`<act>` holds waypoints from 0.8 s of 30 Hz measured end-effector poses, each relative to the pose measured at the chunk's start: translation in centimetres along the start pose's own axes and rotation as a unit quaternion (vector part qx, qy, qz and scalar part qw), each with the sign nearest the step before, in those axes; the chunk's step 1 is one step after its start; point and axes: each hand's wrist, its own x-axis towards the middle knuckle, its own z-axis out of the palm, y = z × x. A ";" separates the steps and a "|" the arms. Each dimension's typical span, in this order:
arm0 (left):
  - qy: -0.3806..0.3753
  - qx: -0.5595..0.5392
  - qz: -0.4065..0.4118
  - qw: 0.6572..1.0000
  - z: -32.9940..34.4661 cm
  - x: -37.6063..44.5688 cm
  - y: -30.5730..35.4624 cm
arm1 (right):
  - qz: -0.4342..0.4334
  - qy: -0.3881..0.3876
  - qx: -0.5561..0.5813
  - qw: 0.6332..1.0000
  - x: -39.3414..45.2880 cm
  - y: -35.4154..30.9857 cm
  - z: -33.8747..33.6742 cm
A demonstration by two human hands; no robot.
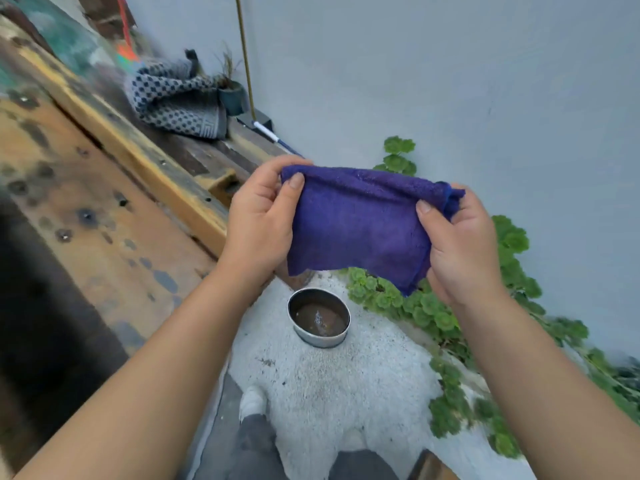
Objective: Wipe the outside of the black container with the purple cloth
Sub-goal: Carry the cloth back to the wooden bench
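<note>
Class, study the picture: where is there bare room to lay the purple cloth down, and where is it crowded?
Bare room: the weathered wooden bench top left of the left hand, and the pale gravel ground between the round metal bowl and the shoe. Crowded: the far bench end under the grey dotted towel, and the green-leaved plants along the wall.

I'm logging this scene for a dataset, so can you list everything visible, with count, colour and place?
purple cloth: one, purple, held up between both hands
metal bowl: one, silver, brown liquid inside, on the pale ground below the cloth
patterned towel: one, grey checked, on the wooden bench
small pot: one, dark, beside the towel
wooden bench: one, worn brown, left
leafy plants: green, along the wall
left hand: pinches the cloth's left corner
right hand: pinches its right edge
</note>
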 end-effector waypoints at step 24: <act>0.374 0.143 -0.010 0.916 -32.1 -26.7 12.2 | -0.147 -0.294 -0.122 0.936 -24.5 -3.2 29.6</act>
